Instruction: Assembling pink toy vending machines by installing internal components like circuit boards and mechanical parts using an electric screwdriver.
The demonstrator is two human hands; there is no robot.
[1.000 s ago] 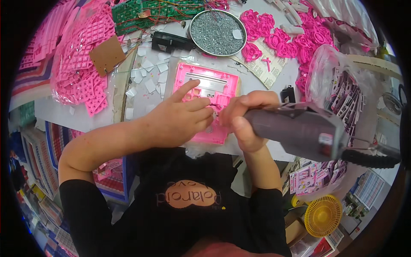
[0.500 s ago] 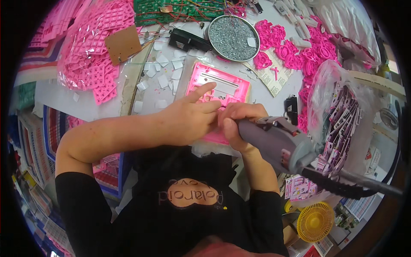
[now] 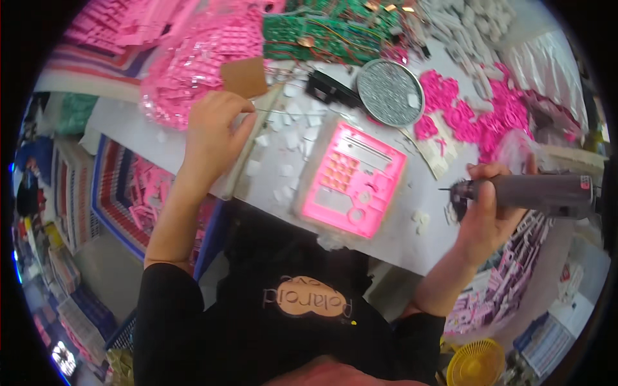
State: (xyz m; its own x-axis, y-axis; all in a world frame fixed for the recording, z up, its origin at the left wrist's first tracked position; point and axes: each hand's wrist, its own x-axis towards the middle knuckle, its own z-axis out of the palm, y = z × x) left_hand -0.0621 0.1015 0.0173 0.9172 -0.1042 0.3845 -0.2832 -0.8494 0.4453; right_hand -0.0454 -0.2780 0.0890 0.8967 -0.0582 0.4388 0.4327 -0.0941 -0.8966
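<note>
My right hand [image 3: 492, 212] is wrapped round a dark grey electric screwdriver [image 3: 547, 193], held level over the right side of the table with its thin bit pointing left. My left hand [image 3: 215, 135] is over the left of the table, beside a brown square board [image 3: 244, 77] and a bag of pink keypads [image 3: 174, 96]. Its fingers are curled with the thumb close to them; what they hold, if anything, is hidden. Between the hands a pink plastic housing [image 3: 383, 202] lies on a clear-wrapped pad, untouched, its open inside facing up.
Behind the housing stand a round tin of small screws [image 3: 389, 93] and a black plastic part [image 3: 328, 90]. Green circuit boards [image 3: 302, 38] with wires lie at the back. White squares [image 3: 286, 170] are scattered left of the housing; pink loops [image 3: 496, 122] lie at right.
My hands have parted from the housing. The left has moved left toward the keypads; the right has swung right with the screwdriver, uncovering the housing. The whole view has shifted.
</note>
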